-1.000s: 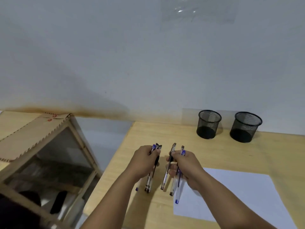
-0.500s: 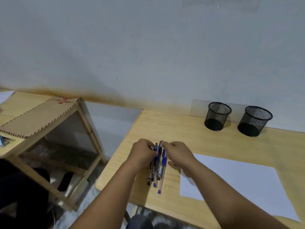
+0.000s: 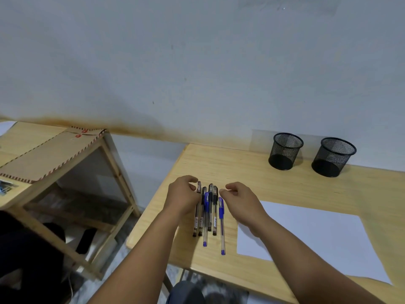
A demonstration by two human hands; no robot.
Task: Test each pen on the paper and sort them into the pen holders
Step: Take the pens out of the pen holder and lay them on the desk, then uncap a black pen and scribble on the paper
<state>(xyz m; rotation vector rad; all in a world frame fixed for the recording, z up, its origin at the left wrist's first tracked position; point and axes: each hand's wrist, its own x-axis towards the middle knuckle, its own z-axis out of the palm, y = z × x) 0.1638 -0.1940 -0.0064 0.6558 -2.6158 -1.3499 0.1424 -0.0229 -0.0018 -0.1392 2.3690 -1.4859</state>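
Pens [image 3: 208,212]: bundled on desk between my hands, long axes toward me | left hand [image 3: 183,197] touching bundle, curled, nearer | right hand [image 3: 240,201] loosely curled, empty | paper [image 3: 311,235] right.

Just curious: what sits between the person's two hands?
In the head view, a row of pens lies on the table between the left hand and right hand.

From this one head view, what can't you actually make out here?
- Pens: label print too small to read; upper parts of the leftmost ones hidden by the left hand.
- Right hand: its fingertips curl under, out of sight.
- Paper: near corner covered by the right forearm.
- Pen holders: mesh too dark to see inside.
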